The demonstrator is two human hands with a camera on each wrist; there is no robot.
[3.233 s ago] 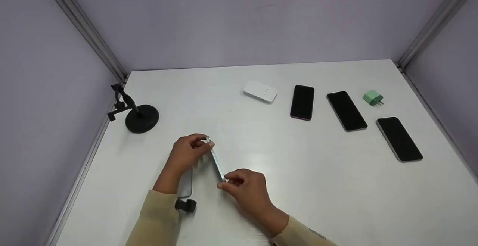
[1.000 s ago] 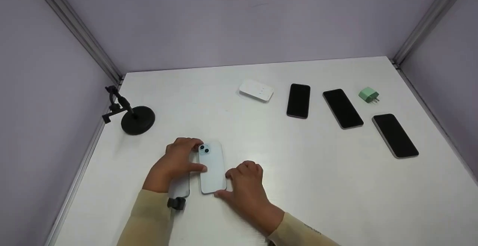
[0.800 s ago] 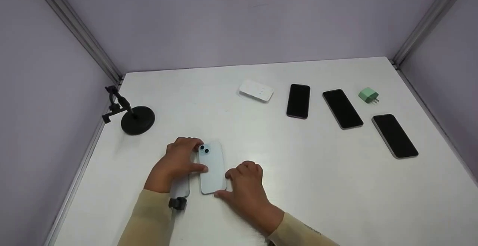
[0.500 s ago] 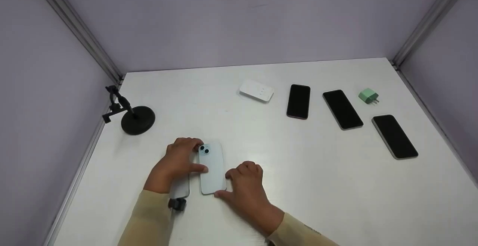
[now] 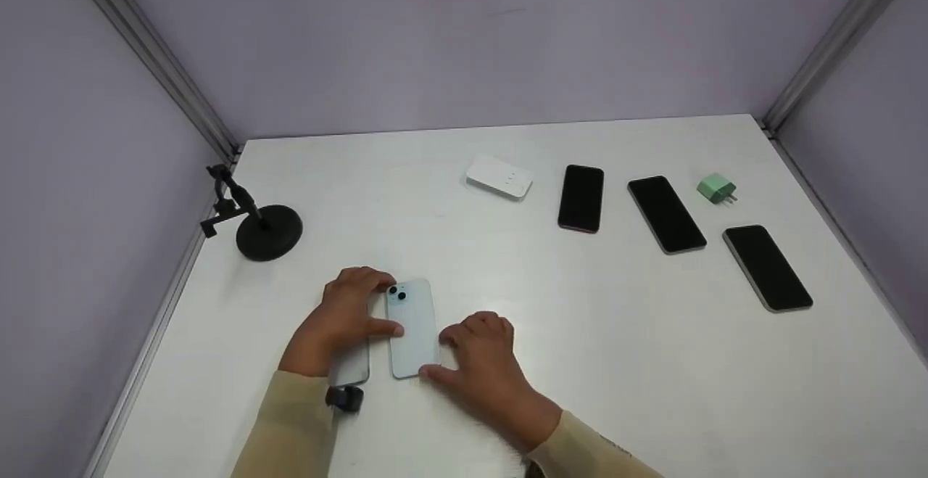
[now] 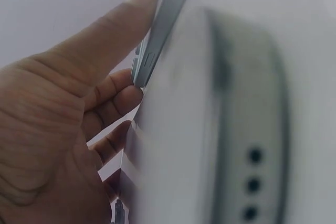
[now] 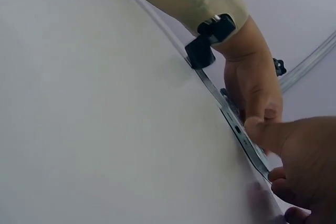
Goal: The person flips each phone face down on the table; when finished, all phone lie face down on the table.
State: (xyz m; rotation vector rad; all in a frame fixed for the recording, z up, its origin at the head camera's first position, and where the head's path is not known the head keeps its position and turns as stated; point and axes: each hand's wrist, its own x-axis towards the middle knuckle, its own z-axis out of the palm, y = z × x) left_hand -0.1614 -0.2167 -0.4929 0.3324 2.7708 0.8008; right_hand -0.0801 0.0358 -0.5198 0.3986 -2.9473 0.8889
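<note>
The white surface (image 5: 551, 333) carries everything here. At about seven o'clock on it lies a pale blue phone (image 5: 413, 329), back up, its two camera lenses at the far end. The left hand (image 5: 341, 322) has its grip clamped on the phone's left edge, thumb laid over the back and fingers curled at the lens corner. The right hand (image 5: 482, 362) has its fingers bent against the right edge and near corner, a light pinch as far as I can judge.

Risk, as I judge it: the phone is thin and smooth, so uneven pressure from the two sides could make it slide or tip up on one edge. Beneath the left wrist a second light phone (image 5: 351, 369) lies just beside it, and the two could knock together.

No brand, label or writing can be read on any of them.
</note>
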